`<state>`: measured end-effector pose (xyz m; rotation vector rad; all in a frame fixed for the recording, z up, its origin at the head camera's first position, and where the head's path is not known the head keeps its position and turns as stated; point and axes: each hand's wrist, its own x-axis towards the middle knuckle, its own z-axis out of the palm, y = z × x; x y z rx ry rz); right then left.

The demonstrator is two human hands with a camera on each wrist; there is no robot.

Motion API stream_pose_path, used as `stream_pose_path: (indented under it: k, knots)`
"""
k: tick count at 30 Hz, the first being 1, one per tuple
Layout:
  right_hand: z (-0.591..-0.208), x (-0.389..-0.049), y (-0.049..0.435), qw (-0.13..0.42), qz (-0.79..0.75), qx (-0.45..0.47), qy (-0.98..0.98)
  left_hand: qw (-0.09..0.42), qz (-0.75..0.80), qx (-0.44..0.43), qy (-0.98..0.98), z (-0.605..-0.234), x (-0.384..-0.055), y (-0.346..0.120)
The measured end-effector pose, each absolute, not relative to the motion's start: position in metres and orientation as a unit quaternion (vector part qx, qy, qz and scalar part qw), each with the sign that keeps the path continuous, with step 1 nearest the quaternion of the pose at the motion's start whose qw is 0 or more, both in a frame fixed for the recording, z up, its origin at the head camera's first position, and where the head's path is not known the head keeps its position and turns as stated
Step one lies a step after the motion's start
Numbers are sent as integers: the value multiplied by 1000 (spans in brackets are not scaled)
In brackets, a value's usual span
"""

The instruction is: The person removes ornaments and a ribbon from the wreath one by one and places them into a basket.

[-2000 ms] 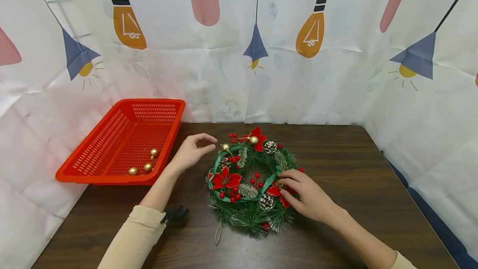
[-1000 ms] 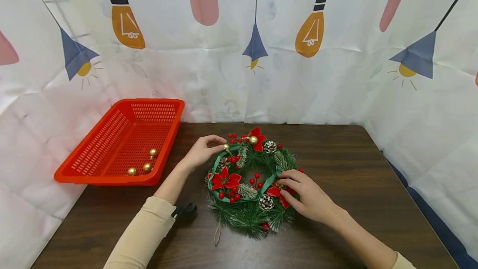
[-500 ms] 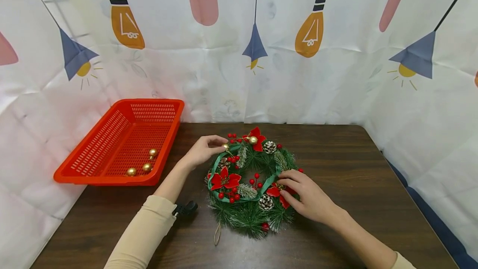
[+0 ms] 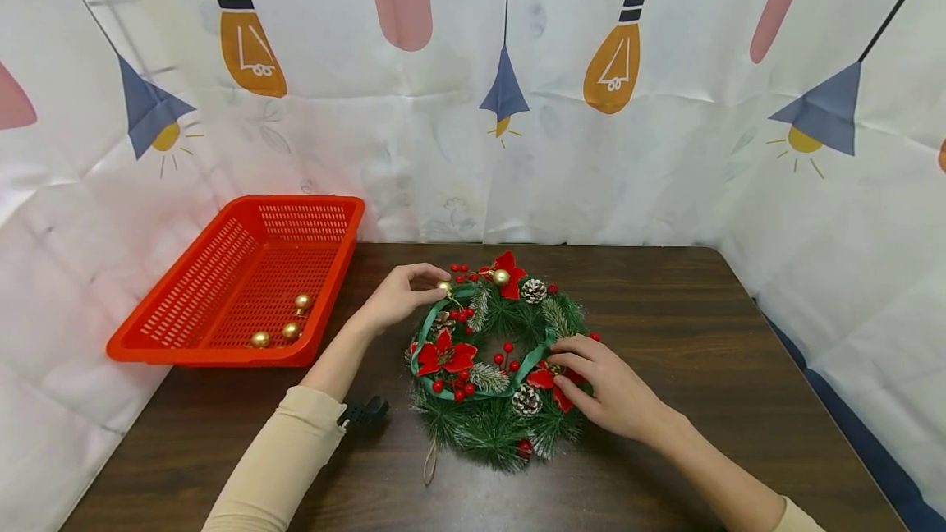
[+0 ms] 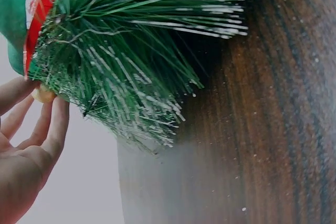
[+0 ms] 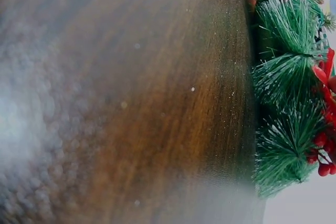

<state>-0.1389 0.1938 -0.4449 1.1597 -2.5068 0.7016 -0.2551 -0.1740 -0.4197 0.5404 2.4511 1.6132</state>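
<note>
A green Christmas wreath [image 4: 491, 429] lies on the table, dressed with red flowers, berries, pinecones and a green ribbon [image 4: 530, 361]. At its upper left, my left hand [image 4: 399, 299] pinches a small gold ball [image 4: 445, 289] between thumb and fingers; the left wrist view shows the ball [image 5: 44, 94] right against the greenery. My right hand [image 4: 609, 388] holds the wreath's right side, its fingers and thumb about a red flower [image 4: 543, 378] that they partly cover. Another gold ball [image 4: 501, 277] sits by the top red flower. The right wrist view shows needles and berries, not the hand.
To the left stands a red plastic basket [image 4: 163, 347] with several gold balls [image 4: 291, 331] inside. A twine loop [image 4: 429, 466] sticks out from the wreath's lower edge. Behind the brown table [image 4: 680, 310] hangs a white curtain [image 4: 443, 162] with printed lamps.
My left hand has moved right onto the wreath and taken hold of the gold ball at its upper left. That ball has since shifted slightly left. My right hand stays in place.
</note>
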Motion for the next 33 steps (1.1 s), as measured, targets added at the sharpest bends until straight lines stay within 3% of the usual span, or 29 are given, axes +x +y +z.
stream_pose_path:
  k: [33]
  knots:
    - [-447,-141,194,153,244,407,-867,77,484,234,840,-384,-229,-173]
